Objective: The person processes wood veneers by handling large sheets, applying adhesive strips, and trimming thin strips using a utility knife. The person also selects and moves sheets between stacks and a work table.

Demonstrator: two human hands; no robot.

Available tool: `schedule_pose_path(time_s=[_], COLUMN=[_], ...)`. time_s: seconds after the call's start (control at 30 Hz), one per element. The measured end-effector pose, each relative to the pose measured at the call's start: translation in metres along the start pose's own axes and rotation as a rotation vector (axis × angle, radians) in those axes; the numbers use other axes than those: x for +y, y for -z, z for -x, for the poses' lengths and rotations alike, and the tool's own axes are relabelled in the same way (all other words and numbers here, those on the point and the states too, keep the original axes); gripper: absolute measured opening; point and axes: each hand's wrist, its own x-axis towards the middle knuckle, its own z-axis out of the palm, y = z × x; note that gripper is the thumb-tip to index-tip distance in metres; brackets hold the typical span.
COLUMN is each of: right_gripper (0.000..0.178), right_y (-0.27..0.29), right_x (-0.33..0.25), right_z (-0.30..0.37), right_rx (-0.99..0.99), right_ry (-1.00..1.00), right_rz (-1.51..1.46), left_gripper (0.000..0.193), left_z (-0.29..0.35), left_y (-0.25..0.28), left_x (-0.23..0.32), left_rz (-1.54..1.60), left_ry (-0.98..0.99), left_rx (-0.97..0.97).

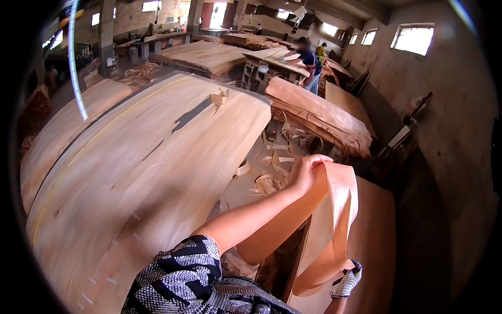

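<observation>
Clenched the left hand point(308, 170) over the top edge of a thin veneer sheet point(334, 225), right of centre in the frame. Met the sheet's curled lower end with the gloved right hand point(348, 280) near the bottom edge (grip there impossible to tell, fingers half hidden). Held the sheet raised and bowed above the flat stack point(377, 230) at lower right. Looked about midway: lifted, not yet laid flat anywhere. Stood beside a broad, blurred veneer pile point(130, 172) filling the left half.
</observation>
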Motion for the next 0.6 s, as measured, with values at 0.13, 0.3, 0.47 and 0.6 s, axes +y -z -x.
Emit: schedule_pose_path(time_s=[0.13,0.3,0.47,0.6], right_gripper=[0.022,0.019,0.023,0.028], right_y=[-0.067,-0.177,-0.328,-0.510], right_x=[0.003,0.019,0.067,0.059], right_z=[-0.058,-0.148,-0.263,-0.301], right_rx=[-0.025,-0.077,-0.363,-0.700], right_ry=[0.137,0.095,0.258,-0.037], right_rz=[0.047,0.139,-0.005,-0.321], left_gripper=[0.017,0.014,0.024,0.032], left_z=[-0.072,-0.168,-0.203,-0.170], left_y=[0.009,0.055,0.163,0.303], left_x=[-0.060,-0.124,-0.209,-0.269], left_rz=[0.248,0.085,0.645,0.770], left_ry=[0.062,0.050,0.132,0.124], left_rx=[0.065,0.356,0.699,1.167])
